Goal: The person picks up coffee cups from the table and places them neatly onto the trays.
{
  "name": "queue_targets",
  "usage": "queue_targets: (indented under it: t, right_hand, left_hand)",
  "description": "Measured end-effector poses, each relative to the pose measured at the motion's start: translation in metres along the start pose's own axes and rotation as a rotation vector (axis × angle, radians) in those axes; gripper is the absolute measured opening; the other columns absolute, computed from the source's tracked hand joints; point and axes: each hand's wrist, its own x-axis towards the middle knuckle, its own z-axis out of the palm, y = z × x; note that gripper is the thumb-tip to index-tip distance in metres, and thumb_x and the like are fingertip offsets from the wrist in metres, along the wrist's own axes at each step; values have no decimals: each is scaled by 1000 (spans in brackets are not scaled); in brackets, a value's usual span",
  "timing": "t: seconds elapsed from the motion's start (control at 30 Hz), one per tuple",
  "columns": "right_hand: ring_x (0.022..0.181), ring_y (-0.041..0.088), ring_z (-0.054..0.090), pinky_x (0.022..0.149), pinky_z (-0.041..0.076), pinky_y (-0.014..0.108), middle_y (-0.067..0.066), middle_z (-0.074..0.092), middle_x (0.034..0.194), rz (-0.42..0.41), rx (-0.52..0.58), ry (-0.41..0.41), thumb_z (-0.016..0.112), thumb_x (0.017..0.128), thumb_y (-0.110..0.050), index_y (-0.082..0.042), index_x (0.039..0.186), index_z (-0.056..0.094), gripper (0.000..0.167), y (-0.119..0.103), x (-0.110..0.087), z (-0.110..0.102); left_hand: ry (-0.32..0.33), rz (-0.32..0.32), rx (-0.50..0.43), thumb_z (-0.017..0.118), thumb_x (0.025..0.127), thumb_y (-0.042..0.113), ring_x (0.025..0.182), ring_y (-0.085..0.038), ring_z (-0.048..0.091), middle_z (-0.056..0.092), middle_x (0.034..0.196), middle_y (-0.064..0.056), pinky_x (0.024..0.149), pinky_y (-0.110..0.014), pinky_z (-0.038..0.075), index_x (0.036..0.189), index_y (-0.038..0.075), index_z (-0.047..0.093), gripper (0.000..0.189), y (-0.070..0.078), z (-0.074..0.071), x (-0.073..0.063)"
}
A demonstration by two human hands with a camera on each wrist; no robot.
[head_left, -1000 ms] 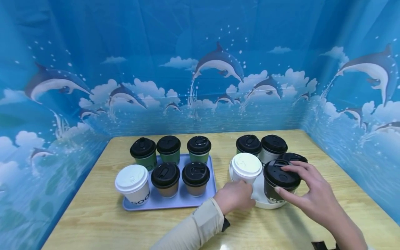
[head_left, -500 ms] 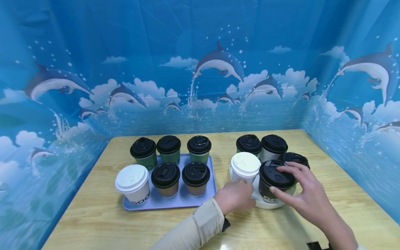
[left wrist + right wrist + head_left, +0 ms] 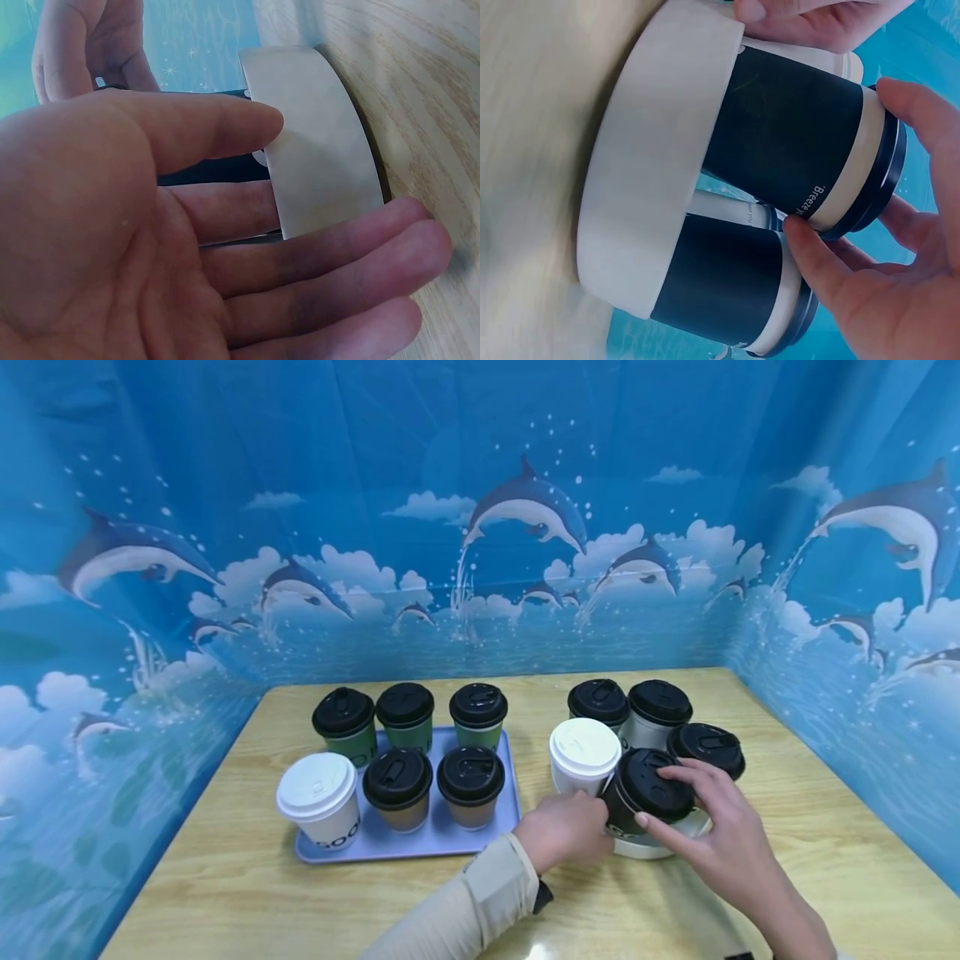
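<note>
My right hand (image 3: pixel 708 827) holds a black lidded paper coffee cup (image 3: pixel 791 127) by its lid and upper edge. The cup leans slightly left inside a round white tray (image 3: pixel 656 157). At the tray's near-left rim, my left hand (image 3: pixel 566 833) pinches the wall between thumb and index finger, its other fingers lying along the outside in the left wrist view. A white-lidded cup (image 3: pixel 585 752) stands just behind the left hand, close beside the held cup. Another black cup (image 3: pixel 720 277) is right of it, with a white cup with black lid (image 3: pixel 656 714) and a green cup (image 3: pixel 597 702) behind.
On the left, a lilac rectangular tray (image 3: pixel 450 843) bears green cups (image 3: pixel 350 724), brown cups (image 3: pixel 397 789) and a large white cup (image 3: pixel 318 800), all lidded. A dolphin-printed blue curtain (image 3: pixel 420 568) encloses the wooden table (image 3: pixel 225 893) at back and sides.
My right hand has moved the black cup leftward across the tray toward the white-lidded cup, and it now leans. The white-lidded cup has shifted slightly left. My left hand stays at the rim.
</note>
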Motion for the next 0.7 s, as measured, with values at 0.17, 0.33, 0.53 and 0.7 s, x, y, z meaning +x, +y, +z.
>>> queue_targets:
  t: [0.17, 0.33, 0.53, 0.7]
  right_hand:
    - [126, 48, 51, 87, 46, 61, 23, 55, 138, -7, 31, 13, 94, 75, -27, -9, 122, 68, 57, -2, -2, 2]
    - [124, 50, 51, 89, 42, 72, 23, 55, 136, -33, 36, 41, 94, 73, -23, -9, 122, 68, 57, -2, -1, 0]
    - [123, 49, 52, 90, 42, 72, 23, 56, 136, -53, 16, 81, 95, 70, -21, -11, 121, 70, 57, -1, 0, -3]
    - [123, 48, 52, 91, 41, 71, 24, 57, 135, -57, 6, 104, 94, 69, -21, -12, 120, 71, 57, 0, 0, -3]
  left_hand:
    - [4, 6, 4, 72, 90, 29, 65, -14, 58, 71, 85, 0, 57, -35, 50, 89, 15, 74, 15, 0, -1, -1]
    - [-10, -1, 10, 71, 92, 33, 68, -13, 58, 70, 88, 1, 60, -35, 51, 89, 15, 73, 18, 0, -2, -1]
    - [-20, 6, 26, 69, 95, 35, 71, -12, 58, 69, 90, 1, 63, -35, 52, 93, 16, 72, 20, -1, -2, 0]
    - [-40, -3, 24, 68, 97, 37, 71, -13, 57, 68, 90, 1, 64, -35, 52, 96, 16, 73, 21, 0, -2, 1]
